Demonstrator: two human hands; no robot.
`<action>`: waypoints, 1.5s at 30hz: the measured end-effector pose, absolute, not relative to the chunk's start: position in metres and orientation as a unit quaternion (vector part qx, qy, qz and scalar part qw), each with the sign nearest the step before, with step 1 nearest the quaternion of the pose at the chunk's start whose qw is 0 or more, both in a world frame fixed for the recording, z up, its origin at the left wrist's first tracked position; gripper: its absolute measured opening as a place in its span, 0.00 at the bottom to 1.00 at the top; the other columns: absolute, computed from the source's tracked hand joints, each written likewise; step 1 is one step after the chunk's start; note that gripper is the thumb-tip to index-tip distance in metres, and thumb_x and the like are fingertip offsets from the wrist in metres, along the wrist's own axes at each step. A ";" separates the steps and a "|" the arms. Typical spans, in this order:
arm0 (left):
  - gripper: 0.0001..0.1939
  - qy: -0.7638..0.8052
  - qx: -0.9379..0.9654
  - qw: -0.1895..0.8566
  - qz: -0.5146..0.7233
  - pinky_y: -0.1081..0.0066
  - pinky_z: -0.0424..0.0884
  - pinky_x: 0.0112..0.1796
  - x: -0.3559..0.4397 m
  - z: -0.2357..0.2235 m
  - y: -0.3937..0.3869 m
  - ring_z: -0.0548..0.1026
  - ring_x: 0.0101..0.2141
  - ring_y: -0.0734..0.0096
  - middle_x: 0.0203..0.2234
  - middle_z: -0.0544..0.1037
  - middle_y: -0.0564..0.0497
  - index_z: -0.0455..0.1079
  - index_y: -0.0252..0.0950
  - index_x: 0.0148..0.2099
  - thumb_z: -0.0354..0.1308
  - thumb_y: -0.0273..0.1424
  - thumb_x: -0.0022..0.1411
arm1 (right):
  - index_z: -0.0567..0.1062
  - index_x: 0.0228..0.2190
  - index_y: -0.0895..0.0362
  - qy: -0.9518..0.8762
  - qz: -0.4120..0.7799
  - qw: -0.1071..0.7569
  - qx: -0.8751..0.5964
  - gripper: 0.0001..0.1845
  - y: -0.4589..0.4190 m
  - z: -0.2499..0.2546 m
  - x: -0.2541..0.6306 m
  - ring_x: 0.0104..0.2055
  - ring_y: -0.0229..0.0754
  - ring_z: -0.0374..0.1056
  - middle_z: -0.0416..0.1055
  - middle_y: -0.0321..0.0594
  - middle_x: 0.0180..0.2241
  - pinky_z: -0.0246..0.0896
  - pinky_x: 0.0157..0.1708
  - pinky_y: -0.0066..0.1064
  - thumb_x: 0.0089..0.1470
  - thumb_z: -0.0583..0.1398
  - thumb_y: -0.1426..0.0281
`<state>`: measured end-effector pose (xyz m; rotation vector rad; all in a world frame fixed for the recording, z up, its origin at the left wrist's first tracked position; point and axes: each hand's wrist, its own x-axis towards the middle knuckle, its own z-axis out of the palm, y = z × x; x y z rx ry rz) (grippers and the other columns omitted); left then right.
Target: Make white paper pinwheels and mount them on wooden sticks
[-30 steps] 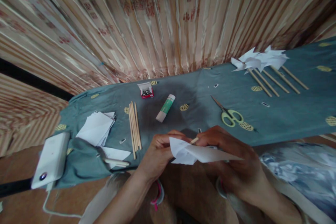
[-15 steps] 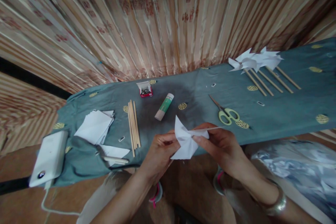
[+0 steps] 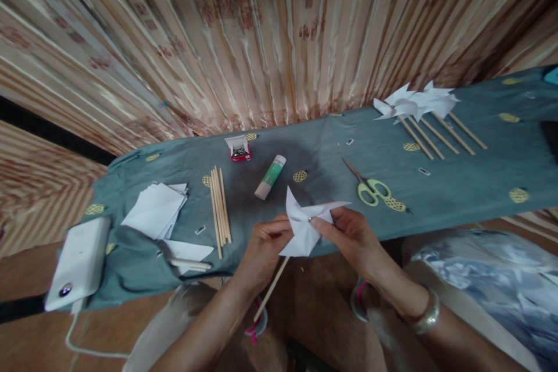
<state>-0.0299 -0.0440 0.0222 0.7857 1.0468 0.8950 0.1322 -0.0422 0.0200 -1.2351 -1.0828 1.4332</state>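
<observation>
A paper pinwheel [image 3: 304,237] is pinched by left hand [image 3: 263,247] and right hand [image 3: 352,237], its wooden stick [image 3: 272,288] slanted down leftward, nearer the left.

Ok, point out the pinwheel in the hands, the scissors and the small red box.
Pinwheel [image 3: 300,226], head view: white paper near its centre.
Scissors [image 3: 363,179], head view: where blades meet handles.
Red box [image 3: 242,157], head view: its front wall.

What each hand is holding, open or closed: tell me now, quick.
Left hand: closed, pinching the left side of the paper pinwheel.
Right hand: closed on the paper pinwheel's right side, thumb beside the shiny pinhead.
</observation>
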 end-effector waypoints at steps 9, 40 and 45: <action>0.14 0.456 0.351 0.698 0.426 0.72 0.66 0.34 -0.021 0.016 -0.046 0.73 0.32 0.68 0.31 0.79 0.46 0.82 0.34 0.31 0.71 0.39 0.45 | 0.76 0.25 0.58 -0.407 0.611 0.451 -0.507 0.19 -0.039 0.019 0.136 0.25 0.37 0.64 0.73 0.35 0.22 0.61 0.27 0.29 0.40 0.68 0.54; 0.15 0.481 0.344 0.705 0.392 0.76 0.58 0.21 0.009 -0.004 -0.045 0.64 0.16 0.79 0.13 0.71 0.53 0.75 0.31 0.23 0.67 0.40 0.45 | 0.77 0.25 0.56 -0.376 0.639 0.455 -0.493 0.15 -0.033 0.010 0.160 0.26 0.36 0.64 0.75 0.34 0.23 0.58 0.29 0.28 0.38 0.70 0.59; 0.09 0.469 0.355 0.727 0.353 0.76 0.45 0.16 0.011 -0.004 -0.049 0.55 0.11 0.84 0.13 0.69 0.55 0.70 0.33 0.21 0.59 0.34 0.43 | 0.76 0.23 0.57 -0.380 0.625 0.448 -0.514 0.15 -0.031 0.013 0.164 0.25 0.35 0.63 0.73 0.33 0.21 0.57 0.28 0.27 0.36 0.70 0.60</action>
